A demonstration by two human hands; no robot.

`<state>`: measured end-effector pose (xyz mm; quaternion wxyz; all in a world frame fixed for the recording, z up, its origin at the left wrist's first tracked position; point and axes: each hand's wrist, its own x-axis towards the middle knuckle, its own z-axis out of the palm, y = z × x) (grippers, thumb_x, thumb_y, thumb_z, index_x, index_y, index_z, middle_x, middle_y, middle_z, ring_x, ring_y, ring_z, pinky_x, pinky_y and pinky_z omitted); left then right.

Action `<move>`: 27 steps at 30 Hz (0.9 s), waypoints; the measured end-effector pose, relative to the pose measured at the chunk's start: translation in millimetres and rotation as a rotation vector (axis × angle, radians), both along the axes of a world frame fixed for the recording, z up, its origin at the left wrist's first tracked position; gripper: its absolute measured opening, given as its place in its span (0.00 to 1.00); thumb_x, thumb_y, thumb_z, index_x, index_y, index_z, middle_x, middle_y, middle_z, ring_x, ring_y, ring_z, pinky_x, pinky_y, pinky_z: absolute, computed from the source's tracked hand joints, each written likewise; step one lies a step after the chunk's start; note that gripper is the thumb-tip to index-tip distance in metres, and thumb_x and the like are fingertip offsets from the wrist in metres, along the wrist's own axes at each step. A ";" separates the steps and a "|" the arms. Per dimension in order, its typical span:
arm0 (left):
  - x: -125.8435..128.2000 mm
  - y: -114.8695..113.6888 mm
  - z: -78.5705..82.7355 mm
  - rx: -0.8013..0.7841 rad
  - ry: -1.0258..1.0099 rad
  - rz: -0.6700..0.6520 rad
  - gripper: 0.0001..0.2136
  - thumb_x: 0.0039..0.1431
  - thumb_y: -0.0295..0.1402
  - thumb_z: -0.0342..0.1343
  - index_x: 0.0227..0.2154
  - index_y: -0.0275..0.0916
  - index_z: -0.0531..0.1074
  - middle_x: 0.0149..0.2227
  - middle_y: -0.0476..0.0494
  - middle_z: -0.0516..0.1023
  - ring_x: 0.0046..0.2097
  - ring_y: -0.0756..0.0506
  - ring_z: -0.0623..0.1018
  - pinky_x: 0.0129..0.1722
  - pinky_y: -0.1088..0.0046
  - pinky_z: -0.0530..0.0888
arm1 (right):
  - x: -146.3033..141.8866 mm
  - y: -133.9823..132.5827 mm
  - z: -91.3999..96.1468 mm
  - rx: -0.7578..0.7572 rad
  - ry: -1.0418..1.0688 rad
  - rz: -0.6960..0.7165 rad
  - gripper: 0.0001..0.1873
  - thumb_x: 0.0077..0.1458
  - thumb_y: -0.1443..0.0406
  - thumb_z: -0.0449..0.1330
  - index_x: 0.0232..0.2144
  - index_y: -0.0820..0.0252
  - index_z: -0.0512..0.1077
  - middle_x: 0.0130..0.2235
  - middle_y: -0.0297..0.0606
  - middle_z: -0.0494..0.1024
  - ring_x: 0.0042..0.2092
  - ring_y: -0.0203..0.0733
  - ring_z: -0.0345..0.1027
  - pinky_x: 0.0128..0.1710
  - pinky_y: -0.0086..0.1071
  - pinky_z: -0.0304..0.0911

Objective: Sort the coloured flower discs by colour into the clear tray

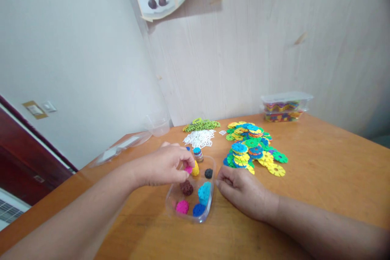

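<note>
My left hand [172,164] reaches over the far left part of a clear plastic container [170,205], pinching a small pink disc [188,169] between thumb and fingers. Inside the container lie a yellow piece [195,168], a black disc [209,173], dark brown pieces [187,187], light blue discs [204,193], a pink disc [182,207] and a dark blue one [199,210]. My right hand [240,189] rests on the table by the container's right rim, its fingers curled in. Whether it holds anything is hidden.
Behind the container stands a small jar with a blue top [198,154]. Farther back are white flat pieces [199,138] and green pieces [202,125]. Coloured flower discs [252,146] are heaped to the right, with lidded boxes [284,107] beyond. An empty-looking clear tub [158,125] stands back left.
</note>
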<state>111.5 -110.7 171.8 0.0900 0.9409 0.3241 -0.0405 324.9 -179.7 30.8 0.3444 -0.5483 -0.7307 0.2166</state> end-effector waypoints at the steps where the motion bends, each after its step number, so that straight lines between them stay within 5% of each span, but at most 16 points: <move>1: -2.5 -7.2 -1.0 -0.011 0.014 0.002 0.09 0.51 0.33 0.57 0.36 0.45 0.77 0.35 0.51 0.77 0.39 0.48 0.72 0.45 0.71 0.63 | 0.1 0.0 -0.1 0.000 -0.004 0.000 0.11 0.58 0.61 0.52 0.25 0.57 0.64 0.24 0.30 0.70 0.27 0.34 0.62 0.25 0.27 0.52; 9: -17.3 -24.3 -15.2 -0.090 0.113 -0.032 0.07 0.51 0.34 0.58 0.35 0.46 0.76 0.33 0.51 0.77 0.41 0.46 0.71 0.47 0.69 0.61 | 0.6 -0.9 -0.3 0.001 -0.003 0.004 0.11 0.58 0.61 0.52 0.26 0.59 0.66 0.25 0.32 0.72 0.28 0.35 0.63 0.25 0.28 0.53; 27: -3.4 -28.7 -10.5 -0.181 0.212 -0.028 0.12 0.52 0.25 0.52 0.33 0.47 0.78 0.35 0.52 0.79 0.40 0.48 0.73 0.44 0.72 0.64 | 0.7 0.4 -2.9 0.000 0.006 -0.001 0.09 0.57 0.63 0.52 0.26 0.58 0.65 0.25 0.31 0.70 0.27 0.34 0.61 0.26 0.28 0.53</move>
